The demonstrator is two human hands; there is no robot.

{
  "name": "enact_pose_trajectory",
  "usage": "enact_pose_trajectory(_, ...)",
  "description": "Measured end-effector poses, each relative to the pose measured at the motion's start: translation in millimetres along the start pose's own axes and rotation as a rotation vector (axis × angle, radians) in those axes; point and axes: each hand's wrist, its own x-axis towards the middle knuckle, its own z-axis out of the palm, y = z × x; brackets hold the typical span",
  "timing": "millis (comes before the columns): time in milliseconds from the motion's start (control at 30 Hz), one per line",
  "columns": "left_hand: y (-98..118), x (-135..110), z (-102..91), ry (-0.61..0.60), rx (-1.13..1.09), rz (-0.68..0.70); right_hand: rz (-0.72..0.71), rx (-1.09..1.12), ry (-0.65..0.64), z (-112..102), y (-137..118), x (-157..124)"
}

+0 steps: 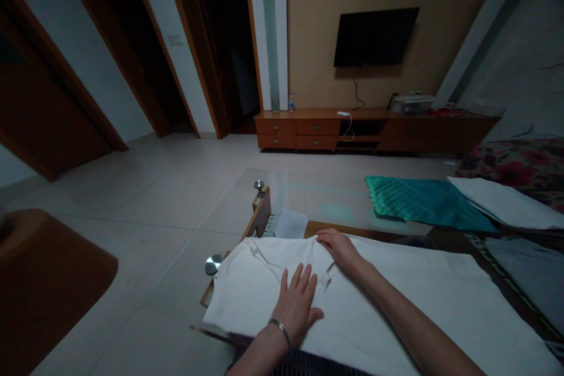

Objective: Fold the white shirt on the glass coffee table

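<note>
A white shirt (379, 305) lies spread over a low table, its left end hanging past the table's edge. A curved, collar-like seam and a few creases show near my hands. My left hand (296, 304), with a metal bangle at the wrist, rests flat on the cloth, fingers stretched out. Farther out, my right hand (338, 248) has its fingers bent onto the far edge of the shirt and seems to pinch the fabric there. Its thumb is hidden.
The table's wooden frame (259, 211) has metal knobs (214, 264). Folded green cloth (427, 202) and white cloth (511, 202) lie at right, with grey cloth (529, 276) nearer. A brown rounded piece of furniture (57, 288) stands left; a TV cabinet (317, 129) lines the wall.
</note>
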Motion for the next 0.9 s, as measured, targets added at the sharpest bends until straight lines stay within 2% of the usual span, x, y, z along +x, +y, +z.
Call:
enact_pose_trajectory(100, -9.5, -4.9, 0.6, 0.014, -0.054, 0.036, 0.013, 0.059, 0.047, 2.8, 10.4, -2.6)
enact_pose_trajectory(200, -33.9, -10.9, -15.3, 0.179, -0.075, 0.035, 0.054, 0.112, 0.129, -4.5, 11.0, -9.9)
enact_pose_trajectory(267, -58.7, -13.7, -31.0, 0.338, -0.033, -0.070, 0.077, 0.123, 0.184, -12.4, 7.3, -16.9)
enact_pose_trajectory(333, -86.2, -13.9, -46.7, 0.435, 0.027, -0.219, 0.078, 0.124, 0.205, -19.8, 1.3, -24.7)
enact_pose_trajectory(400, -112.0, -10.7, -59.6, 0.445, 0.063, -0.325, 0.058, 0.128, 0.192, -24.3, -5.6, -31.9)
enact_pose_trajectory(467, -133.1, -4.4, -68.0, 0.413, 0.061, -0.349, 0.030, 0.132, 0.160, -24.9, -11.2, -37.4)
enact_pose_trajectory(533, -148.6, 3.3, -72.5, 0.367, 0.042, -0.270, 0.004, 0.123, 0.117, -22.4, -13.1, -41.0)
enact_pose_trajectory(700, -170.5, 14.2, -77.2, 0.218, 0.035, 0.070, -0.034, 0.060, 0.038, -14.7, -2.0, -49.4)
enact_pose_trajectory(800, -177.0, 11.2, -80.4, 0.184, 0.063, 0.146, -0.034, 0.052, 0.043, -16.2, 5.7, -56.6)
enact_pose_trajectory(900, -176.0, 6.4, -83.5, 0.207, 0.134, 0.164, -0.016, 0.092, 0.044, -22.6, 8.0, -59.4)
